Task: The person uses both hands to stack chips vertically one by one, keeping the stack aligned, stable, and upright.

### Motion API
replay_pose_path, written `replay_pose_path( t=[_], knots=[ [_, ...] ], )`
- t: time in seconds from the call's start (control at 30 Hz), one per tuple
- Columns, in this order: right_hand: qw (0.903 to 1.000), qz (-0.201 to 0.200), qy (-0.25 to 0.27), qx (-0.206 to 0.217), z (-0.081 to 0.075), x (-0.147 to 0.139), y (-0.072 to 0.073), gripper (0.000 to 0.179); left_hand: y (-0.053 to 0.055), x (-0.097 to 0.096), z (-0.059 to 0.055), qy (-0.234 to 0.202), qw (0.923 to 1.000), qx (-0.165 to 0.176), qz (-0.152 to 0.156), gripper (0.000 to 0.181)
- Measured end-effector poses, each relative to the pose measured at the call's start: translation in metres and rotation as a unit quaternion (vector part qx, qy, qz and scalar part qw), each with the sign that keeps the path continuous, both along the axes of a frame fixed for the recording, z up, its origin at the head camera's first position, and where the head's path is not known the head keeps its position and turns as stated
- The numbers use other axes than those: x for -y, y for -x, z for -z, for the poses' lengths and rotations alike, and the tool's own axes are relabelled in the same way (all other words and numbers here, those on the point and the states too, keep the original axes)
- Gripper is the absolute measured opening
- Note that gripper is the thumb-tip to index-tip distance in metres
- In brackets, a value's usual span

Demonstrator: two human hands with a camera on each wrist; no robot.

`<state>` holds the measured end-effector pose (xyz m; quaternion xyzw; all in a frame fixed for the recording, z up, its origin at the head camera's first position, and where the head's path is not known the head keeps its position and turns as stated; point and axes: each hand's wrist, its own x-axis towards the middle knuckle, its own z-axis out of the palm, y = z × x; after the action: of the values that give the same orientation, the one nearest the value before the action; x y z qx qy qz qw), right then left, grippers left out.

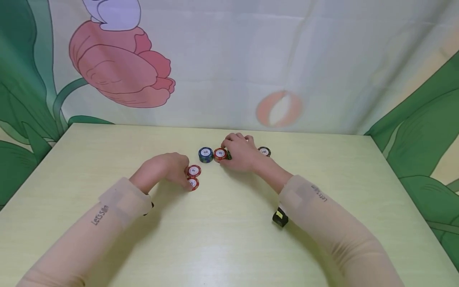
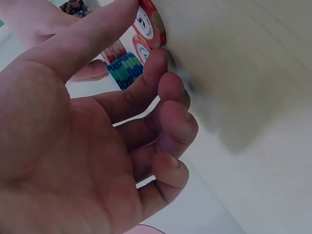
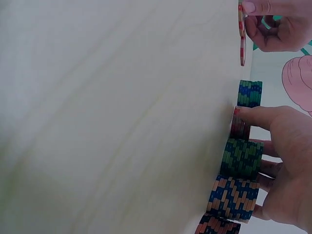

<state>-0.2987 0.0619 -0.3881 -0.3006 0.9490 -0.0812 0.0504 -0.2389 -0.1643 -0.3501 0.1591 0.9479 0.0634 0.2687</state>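
Note:
Two red poker chips [image 1: 194, 170] lie flat, edge to edge, on the table. My left hand [image 1: 166, 168] pinches them at the left, thumb on the nearer chip and curled index finger by the farther one. Farther back, my right hand [image 1: 244, 153] grips a short stack of red poker chips [image 1: 220, 153], its thumb on the near side. In the right wrist view, its other fingers reach behind a green-and-blue stack [image 3: 242, 159]. A blue poker chip stack [image 1: 206, 155] stands just left of the red stack.
A blue-and-orange stack [image 3: 234, 198] and a black-and-red stack [image 3: 217, 226] continue the row, partly hidden by my right hand in the head view. A chip marked 100 [image 1: 264, 151] tops the rightmost stack. Behind the table [image 1: 215, 247] hangs a printed curtain [image 1: 215, 59].

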Motion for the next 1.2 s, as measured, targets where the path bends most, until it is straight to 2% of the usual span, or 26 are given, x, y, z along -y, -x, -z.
replay_pose_path(
  t=[0.3,0.47,0.67,0.93,1.2],
  knots=[
    [0.9999,0.006,-0.012,0.001,-0.001,0.003,-0.001,0.046,-0.005,-0.006,0.006,-0.022,0.9994,-0.024,-0.008,0.037],
    [0.9999,0.005,-0.016,-0.001,-0.001,0.001,0.000,0.047,-0.006,-0.011,0.012,-0.061,0.9976,-0.035,0.001,0.032],
    [0.9999,0.012,-0.004,0.011,-0.001,0.000,0.001,0.046,-0.011,-0.016,0.014,-0.091,0.9944,-0.053,0.007,0.023],
    [0.9997,0.010,-0.002,0.020,0.002,-0.004,0.005,0.039,-0.020,-0.027,0.014,-0.082,0.9924,-0.087,0.028,0.028],
    [0.9994,0.009,0.003,0.034,0.003,-0.006,0.006,0.040,-0.021,-0.031,0.017,-0.071,0.9913,-0.110,0.013,0.027]
  ],
)
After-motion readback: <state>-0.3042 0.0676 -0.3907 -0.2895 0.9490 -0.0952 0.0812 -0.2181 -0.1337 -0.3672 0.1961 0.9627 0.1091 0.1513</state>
